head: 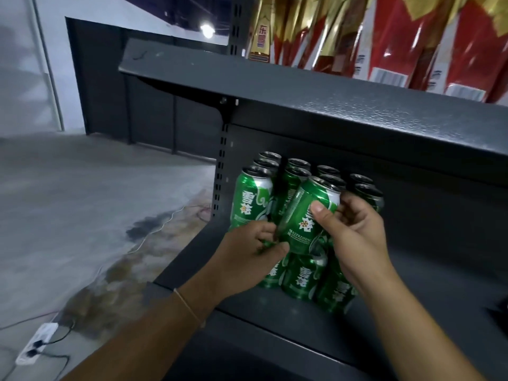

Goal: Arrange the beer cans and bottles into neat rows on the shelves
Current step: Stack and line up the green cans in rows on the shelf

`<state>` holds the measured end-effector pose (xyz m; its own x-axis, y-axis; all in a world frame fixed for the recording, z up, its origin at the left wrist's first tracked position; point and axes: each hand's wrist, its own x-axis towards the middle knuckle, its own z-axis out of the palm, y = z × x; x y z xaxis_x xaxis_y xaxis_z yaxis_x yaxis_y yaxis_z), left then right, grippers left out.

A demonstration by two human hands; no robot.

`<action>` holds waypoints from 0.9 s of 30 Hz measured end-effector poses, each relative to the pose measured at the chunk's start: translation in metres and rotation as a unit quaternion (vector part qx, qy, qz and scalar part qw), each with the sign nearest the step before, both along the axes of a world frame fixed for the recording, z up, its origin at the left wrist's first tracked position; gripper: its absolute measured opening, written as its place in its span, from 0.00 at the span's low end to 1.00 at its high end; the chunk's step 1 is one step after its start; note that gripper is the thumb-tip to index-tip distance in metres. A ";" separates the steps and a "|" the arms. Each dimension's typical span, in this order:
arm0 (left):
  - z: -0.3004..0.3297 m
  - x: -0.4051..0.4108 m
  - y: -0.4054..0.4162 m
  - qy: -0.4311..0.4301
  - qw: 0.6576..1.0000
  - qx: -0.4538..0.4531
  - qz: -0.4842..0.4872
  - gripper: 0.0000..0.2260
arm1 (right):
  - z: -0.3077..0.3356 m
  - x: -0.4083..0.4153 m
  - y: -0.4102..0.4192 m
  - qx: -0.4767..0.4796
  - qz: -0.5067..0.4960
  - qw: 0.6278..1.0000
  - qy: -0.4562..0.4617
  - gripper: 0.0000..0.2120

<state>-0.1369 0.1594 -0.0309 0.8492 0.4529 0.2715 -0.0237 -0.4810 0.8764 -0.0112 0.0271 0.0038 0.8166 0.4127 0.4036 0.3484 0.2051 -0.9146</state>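
Note:
Green beer cans stand stacked in two layers on a dark grey shelf (428, 292). My right hand (354, 232) grips a tilted green can (305, 215) on the upper layer, thumb across its front. Low on that can's left side, my left hand (247, 251) pinches at it with curled fingers. An upright can (251, 199) stands at the left of the upper layer, with several more cans (327, 171) in rows behind. Lower-layer cans (299, 276) show beneath my hands.
The shelf above (343, 105) overhangs the cans closely and carries red and gold boxes (390, 37). A slotted upright post (221, 166) stands left of the cans. A power strip (35, 342) and cables lie on the concrete floor at the left.

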 end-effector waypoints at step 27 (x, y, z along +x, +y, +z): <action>-0.032 0.015 0.019 0.068 0.979 0.191 0.018 0.11 | -0.009 -0.004 0.035 -0.181 -0.093 0.969 -0.141 0.31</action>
